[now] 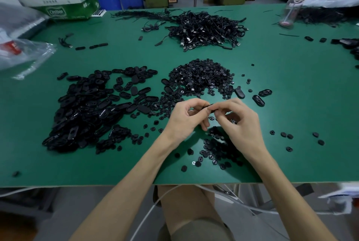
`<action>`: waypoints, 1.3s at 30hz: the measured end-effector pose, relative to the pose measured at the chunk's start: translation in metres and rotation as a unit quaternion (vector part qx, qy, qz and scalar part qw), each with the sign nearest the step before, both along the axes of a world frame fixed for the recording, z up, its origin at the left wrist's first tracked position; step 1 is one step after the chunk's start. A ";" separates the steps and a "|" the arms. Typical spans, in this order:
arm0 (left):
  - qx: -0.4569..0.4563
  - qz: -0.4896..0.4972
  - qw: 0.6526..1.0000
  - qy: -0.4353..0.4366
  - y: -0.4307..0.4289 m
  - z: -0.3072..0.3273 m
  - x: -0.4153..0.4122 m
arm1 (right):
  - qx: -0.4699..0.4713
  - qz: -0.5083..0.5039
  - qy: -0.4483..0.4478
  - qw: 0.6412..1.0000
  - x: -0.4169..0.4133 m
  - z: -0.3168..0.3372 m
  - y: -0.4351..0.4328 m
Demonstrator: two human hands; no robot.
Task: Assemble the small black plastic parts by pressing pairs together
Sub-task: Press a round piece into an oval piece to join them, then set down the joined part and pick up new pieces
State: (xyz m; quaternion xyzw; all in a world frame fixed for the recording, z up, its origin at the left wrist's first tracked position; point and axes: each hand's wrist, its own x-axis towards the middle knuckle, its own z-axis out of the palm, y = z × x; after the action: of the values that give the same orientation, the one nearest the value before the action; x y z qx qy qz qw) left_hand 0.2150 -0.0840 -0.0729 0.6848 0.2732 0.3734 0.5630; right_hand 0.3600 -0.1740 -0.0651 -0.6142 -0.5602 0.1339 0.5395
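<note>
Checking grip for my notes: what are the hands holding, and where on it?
A small black part, pinched by left hand and right hand at opposite ends.

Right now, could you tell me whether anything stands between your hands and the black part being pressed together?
Nothing visible does: the left hand and right hand both pinch the black part.

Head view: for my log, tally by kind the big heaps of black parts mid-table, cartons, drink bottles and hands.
Big heaps of black parts: 3 (oval shells, small round pieces, cabled pieces)
Carton: 1
Drink bottle: 1
Hands: 2 (left hand, right hand, together pinching one black part)
Total: 7
</note>
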 end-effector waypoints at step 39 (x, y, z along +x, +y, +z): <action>0.323 0.300 0.706 0.554 0.109 0.019 -0.158 | -0.142 -0.016 -0.232 0.962 -0.001 -0.016 0.010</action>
State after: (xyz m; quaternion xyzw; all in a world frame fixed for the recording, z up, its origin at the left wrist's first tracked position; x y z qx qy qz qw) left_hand 0.0567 0.0245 -0.0538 0.7907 0.5893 0.1411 -0.0872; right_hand 0.3589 -0.1638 -0.0815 -0.7077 -0.6351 0.0571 0.3043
